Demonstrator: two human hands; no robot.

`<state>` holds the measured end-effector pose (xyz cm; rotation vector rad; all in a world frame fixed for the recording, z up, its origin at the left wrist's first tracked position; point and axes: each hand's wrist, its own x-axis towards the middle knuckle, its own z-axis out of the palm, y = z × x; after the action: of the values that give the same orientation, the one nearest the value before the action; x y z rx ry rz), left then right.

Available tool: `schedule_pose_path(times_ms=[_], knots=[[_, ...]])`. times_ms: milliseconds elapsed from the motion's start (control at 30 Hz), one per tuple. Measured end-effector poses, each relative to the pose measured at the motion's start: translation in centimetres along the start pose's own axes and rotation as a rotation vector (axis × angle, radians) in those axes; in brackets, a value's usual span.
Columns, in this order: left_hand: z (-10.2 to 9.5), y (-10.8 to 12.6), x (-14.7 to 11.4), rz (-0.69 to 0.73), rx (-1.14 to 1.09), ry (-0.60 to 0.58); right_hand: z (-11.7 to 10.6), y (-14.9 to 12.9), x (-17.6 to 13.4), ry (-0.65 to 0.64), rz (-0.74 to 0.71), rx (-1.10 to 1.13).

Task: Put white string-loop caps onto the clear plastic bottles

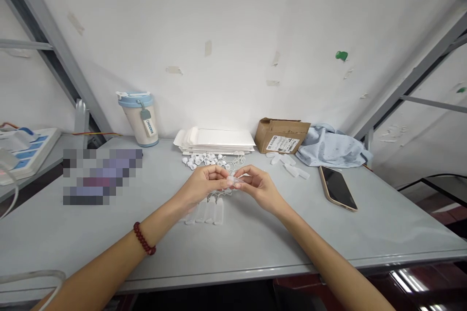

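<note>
1. On the table (266, 248), my left hand (204, 182) and right hand (260, 185) come together, fingertips pinching one small tube (232, 181) between them.
2. The row of tubes (209, 211) lies at seven o'clock from my hands, the loose tubes (291, 170) at two.
3. The small tube looks light, rather stiff, maybe slippery; I think its sides are best to hold, with gentle pressure.
4. White caps (204, 159), at ten o'clock, could roll; better pinch their rims.
</note>
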<state>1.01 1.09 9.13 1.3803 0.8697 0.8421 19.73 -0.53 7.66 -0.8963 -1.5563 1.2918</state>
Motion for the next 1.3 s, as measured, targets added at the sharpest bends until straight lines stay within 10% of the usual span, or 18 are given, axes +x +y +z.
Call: schedule_pose_path(times_ms=[467,633,800,1300], knots=[[1.0,-0.1,-0.4,0.169,0.156,0.116,0.5,-0.1,0.0,-0.006,0.024,-0.002],[0.9,-0.8,-0.3,0.564,0.661,0.306,0.2,-0.3,0.1,0.017,0.047,0.077],[1.1,-1.7,-0.5,0.913,0.963,0.203,0.0,-0.1,0.1,-0.037,0.078,0.211],[1.7,-1.5,-1.0,0.921,1.184,0.211,0.2,0.1,0.2,-0.013,0.136,0.351]])
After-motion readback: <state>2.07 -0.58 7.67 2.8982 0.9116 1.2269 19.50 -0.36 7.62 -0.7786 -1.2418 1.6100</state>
